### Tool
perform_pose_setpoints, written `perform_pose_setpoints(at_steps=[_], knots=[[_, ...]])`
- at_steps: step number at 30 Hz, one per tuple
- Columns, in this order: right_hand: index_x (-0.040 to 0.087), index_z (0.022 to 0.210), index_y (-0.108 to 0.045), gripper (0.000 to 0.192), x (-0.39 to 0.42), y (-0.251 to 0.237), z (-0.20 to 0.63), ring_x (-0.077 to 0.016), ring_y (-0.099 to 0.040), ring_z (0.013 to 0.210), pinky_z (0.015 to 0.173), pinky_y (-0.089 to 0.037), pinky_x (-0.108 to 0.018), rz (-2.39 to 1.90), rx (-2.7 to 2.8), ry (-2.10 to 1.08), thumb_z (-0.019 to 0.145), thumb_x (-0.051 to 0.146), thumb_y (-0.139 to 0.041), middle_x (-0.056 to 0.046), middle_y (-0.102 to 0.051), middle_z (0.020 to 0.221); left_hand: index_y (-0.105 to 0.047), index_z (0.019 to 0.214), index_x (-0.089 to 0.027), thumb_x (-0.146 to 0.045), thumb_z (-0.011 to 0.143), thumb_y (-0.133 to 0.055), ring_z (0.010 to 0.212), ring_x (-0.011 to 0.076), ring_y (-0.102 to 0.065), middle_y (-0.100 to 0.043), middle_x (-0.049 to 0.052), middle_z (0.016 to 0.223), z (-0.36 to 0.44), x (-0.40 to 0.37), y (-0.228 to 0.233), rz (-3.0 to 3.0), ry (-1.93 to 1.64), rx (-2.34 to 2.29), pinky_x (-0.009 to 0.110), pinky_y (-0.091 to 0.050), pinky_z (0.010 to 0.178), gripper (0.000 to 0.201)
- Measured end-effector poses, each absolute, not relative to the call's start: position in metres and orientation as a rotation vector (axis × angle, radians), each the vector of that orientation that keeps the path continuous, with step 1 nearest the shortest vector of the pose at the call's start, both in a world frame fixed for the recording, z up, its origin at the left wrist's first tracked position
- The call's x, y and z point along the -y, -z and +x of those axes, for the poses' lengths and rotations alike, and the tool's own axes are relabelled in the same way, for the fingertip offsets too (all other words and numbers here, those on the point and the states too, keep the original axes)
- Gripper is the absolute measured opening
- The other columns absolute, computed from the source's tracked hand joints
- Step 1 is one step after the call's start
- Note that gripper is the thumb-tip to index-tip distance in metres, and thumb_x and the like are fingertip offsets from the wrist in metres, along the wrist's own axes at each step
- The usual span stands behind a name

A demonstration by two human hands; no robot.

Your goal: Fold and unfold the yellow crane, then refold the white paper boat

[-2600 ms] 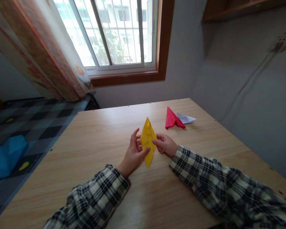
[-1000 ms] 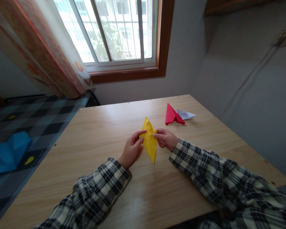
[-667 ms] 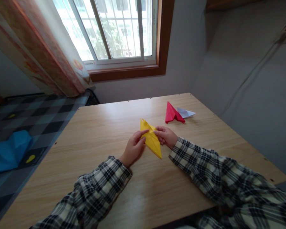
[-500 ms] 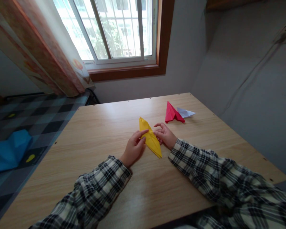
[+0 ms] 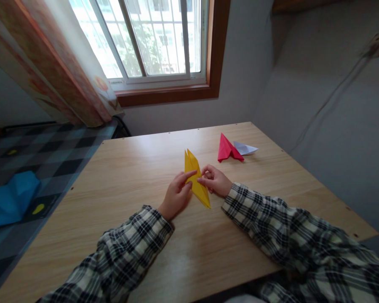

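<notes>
A folded sheet of yellow paper (image 5: 199, 192), long and pointed at both ends, is between my hands above the wooden table (image 5: 139, 168). Two separate tips show at its far end. My left hand (image 5: 177, 193) grips it from the left, index finger lying across its face and thumb below. On the other side my right hand (image 5: 216, 180) pinches the paper's right edge between thumb and fingers. Part of the paper's middle is covered by the fingers.
Behind my right hand lie a red folded paper (image 5: 228, 149) and a white folded paper (image 5: 244, 148), side by side. A blue folded paper (image 5: 14, 200) rests on the checked cloth (image 5: 63, 147) at left. A window (image 5: 158, 42) stands beyond the table.
My right hand has moved slightly left and now pinches the yellow paper's edge. The paper has tilted more upright, and its far end has parted into two tips.
</notes>
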State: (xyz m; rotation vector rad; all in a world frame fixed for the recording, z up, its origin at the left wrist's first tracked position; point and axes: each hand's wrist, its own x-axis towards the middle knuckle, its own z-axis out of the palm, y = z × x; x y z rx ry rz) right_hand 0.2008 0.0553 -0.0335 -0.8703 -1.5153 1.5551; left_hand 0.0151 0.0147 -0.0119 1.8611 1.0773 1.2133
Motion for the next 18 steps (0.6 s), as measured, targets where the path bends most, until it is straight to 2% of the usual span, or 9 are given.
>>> perform_pose_setpoints(at_steps=[10,18], knots=[[0.021,0.088,-0.050,0.040,-0.0553,0.0295,0.2017,-0.0068,-0.044,0.036,0.034,-0.035,-0.016,-0.917,1.469,-1.541,0.079,0.056,-0.065,0.010,-0.051,0.050,-0.068,0.119,-0.021,-0.020,0.088,-0.054,0.101,0.0207,-0.061,-0.065,0.008,0.110,0.0171,-0.0119,0.0063,1.852,-1.212,-1.069,0.036,-0.051,0.090,0.034],[0.019,0.086,-0.050,0.041,-0.0592,0.0321,0.2020,-0.0063,-0.040,0.033,0.032,-0.032,-0.017,-0.921,1.393,-1.589,0.078,0.058,-0.064,0.010,-0.050,0.047,-0.069,0.114,-0.019,-0.017,0.084,-0.050,0.099,0.0209,-0.061,-0.066,0.007,0.108,0.0151,-0.0135,0.0090,1.770,-1.254,-1.167,0.035,-0.051,0.087,0.036]])
